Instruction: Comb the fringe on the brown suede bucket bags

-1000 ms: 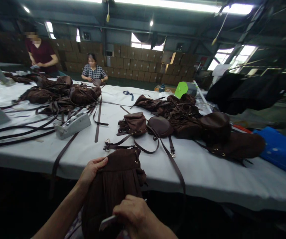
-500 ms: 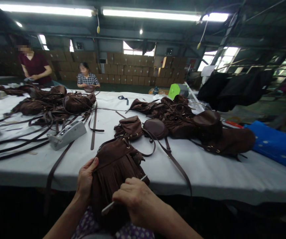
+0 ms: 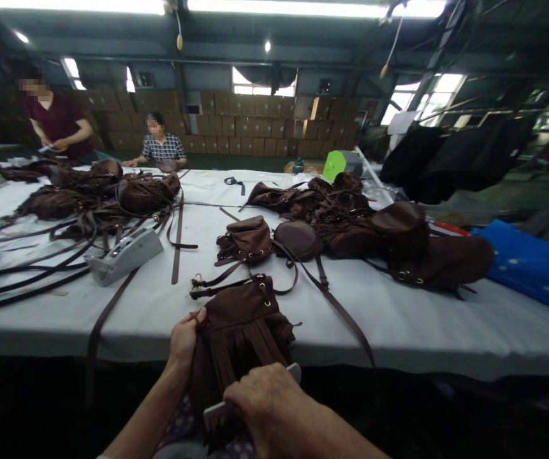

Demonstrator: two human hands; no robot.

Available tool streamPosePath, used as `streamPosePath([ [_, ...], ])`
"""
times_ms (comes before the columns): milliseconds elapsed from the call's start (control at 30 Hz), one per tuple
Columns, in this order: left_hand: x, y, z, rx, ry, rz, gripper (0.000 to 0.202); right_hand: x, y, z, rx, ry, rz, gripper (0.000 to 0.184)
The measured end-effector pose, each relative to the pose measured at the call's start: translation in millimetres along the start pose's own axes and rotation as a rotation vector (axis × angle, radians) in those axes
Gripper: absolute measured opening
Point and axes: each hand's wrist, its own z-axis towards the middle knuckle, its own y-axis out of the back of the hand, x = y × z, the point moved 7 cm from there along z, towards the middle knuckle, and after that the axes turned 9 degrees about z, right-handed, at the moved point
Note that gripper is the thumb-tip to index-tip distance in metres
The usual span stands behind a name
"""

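My left hand (image 3: 184, 341) grips the left side of a dark brown fringed bag (image 3: 236, 309), its thumb on top near the upper edge. The bag tilts up from my lap against the table edge, with gold eyelets near its top and its fringe hanging toward me. Closed in my right hand (image 3: 274, 401) is a flat, pale grey comb-like bar (image 3: 214, 414); its two ends stick out and any teeth are hidden. That hand lies over the lower fringe, whose strands are parted above it. Just behind sits a smaller brown bag (image 3: 249, 239) with a strap.
A grey tape dispenser (image 3: 128, 255) stands on the white-covered table (image 3: 427, 338), left of centre. Piles of brown bags (image 3: 322, 213) and long straps (image 3: 351, 319) lie across it. Blue sheeting (image 3: 532, 268) is at right. Two people (image 3: 57, 124) work across the table.
The bag and both my hands have shifted right, and the bag's straps now show behind it. My right hand is slightly lower, and the fringe strands have separated. The seated person's arm has moved outward.
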Motion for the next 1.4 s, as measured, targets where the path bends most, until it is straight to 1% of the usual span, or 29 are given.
streamPosePath([
  [67,-5,10.2,14,-0.064,-0.028,0.040,0.017,4,-9,-9,0.037,0.043,0.073,0.016],
  [133,-15,26.8,27,-0.152,-0.054,0.042,0.014,2,-17,-21,0.054,0.046,0.137,0.010],
  [167,-22,34.0,33,-0.174,-0.068,0.039,0.015,-5,-17,-28,0.041,0.010,0.143,0.010],
  [200,-29,38.7,37,-0.166,-0.086,0.043,0.018,-15,-15,-35,-0.002,-0.055,0.132,0.011],
  [267,-41,40.6,40,-0.088,-0.120,0.071,0.031,-42,0,-48,-0.169,-0.211,0.117,0.018],
  [333,-48,35.5,37,0.014,-0.133,0.105,0.045,-66,20,-58,-0.383,-0.320,0.153,0.025],
  [400,-50,30.1,29,0.063,-0.136,0.117,0.052,-80,34,-59,-0.548,-0.339,0.207,0.026],
  [467,-51,25.7,19,0.083,-0.144,0.117,0.055,-85,42,-53,-0.640,-0.322,0.244,0.026],
  [533,-49,23.7,8,0.095,-0.149,0.107,0.055,-90,45,-47,-0.723,-0.366,0.307,0.025],
  [567,-47,24.2,3,0.102,-0.140,0.102,0.055,-93,43,-44,-0.758,-0.414,0.363,0.025],
  [633,-40,28.2,-8,0.129,-0.100,0.113,0.055,-102,33,-39,-0.807,-0.528,0.503,0.028],
  [700,-29,32.7,-20,0.227,-0.051,0.204,0.056,-109,16,-33,-0.814,-0.603,0.586,0.032],
  [733,-23,35.6,-25,0.288,-0.038,0.284,0.056,-112,6,-30,-0.801,-0.625,0.573,0.032],
  [800,-13,43.1,-32,0.382,-0.047,0.475,0.050,-115,-14,-23,-0.736,-0.660,0.453,0.030],
  [867,-3,50.7,-35,0.388,-0.047,0.595,0.041,-118,-33,-19,-0.665,-0.688,0.309,0.029],
  [900,2,52.5,-36,0.369,-0.030,0.599,0.039,-120,-41,-18,-0.641,-0.697,0.259,0.029],
  [933,8,51.2,-37,0.356,-0.006,0.567,0.040,-121,-47,-17,-0.625,-0.702,0.223,0.030],
  [1000,22,40.6,-43,0.357,0.039,0.454,0.046,-122,-53,-15,-0.612,-0.713,0.166,0.031],
  [1100,37,17.3,-56,0.386,0.063,0.336,0.054,-123,-49,-12,-0.617,-0.724,0.102,0.031],
  [1167,38,9.0,-63,0.340,0.086,0.291,0.055,-122,-43,-13,-0.630,-0.721,0.107,0.030],
  [1200,34,7.1,-65,0.301,0.089,0.267,0.056,-121,-40,-16,-0.641,-0.715,0.126,0.030],
  [1267,18,3.8,-67,0.233,0.058,0.243,0.058,-115,-33,-29,-0.683,-0.708,0.176,0.033],
  [1333,-2,-0.9,-71,0.184,-0.017,0.264,0.059,-103,-22,-51,-0.785,-0.731,0.227,0.038],
  [1400,-15,-7.9,-78,0.149,-0.092,0.310,0.058,-83,-9,-74,-0.925,-0.779,0.278,0.045],
])
